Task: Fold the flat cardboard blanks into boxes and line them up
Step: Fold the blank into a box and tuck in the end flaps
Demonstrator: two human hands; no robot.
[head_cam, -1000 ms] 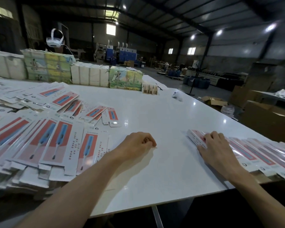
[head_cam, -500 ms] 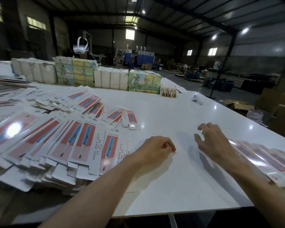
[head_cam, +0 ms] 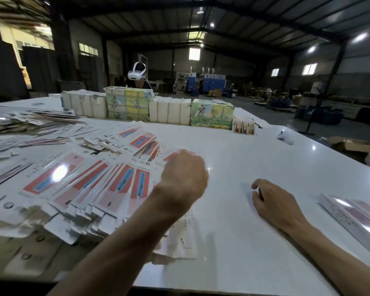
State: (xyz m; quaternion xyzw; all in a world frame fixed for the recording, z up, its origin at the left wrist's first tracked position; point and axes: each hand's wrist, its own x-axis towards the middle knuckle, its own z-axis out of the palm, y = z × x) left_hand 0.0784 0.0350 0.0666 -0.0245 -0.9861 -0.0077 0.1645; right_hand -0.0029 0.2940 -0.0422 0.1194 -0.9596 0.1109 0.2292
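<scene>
The left hand is lifted over the near edge of the spread of flat blanks, back of the hand toward the camera, fingers curled into a fist round one blank. That blank is blurred — its red-printed end shows just past the knuckles and its white tabbed end hangs below the wrist, above the counter. The right hand rests on the bare white counter with its fingers loosely bent, holding nothing. The flat blanks lie fanned and overlapping across the left side of the counter, red and blue panels up, reaching to its near edge. The folded boxes lie side by side at the right edge, near the right hand but apart from it. Along the far side stands a row of wrapped bundles, some white, some printed in green and yellow, and behind them a person wearing a white headset. A small white object lies alone toward the far right.
</scene>
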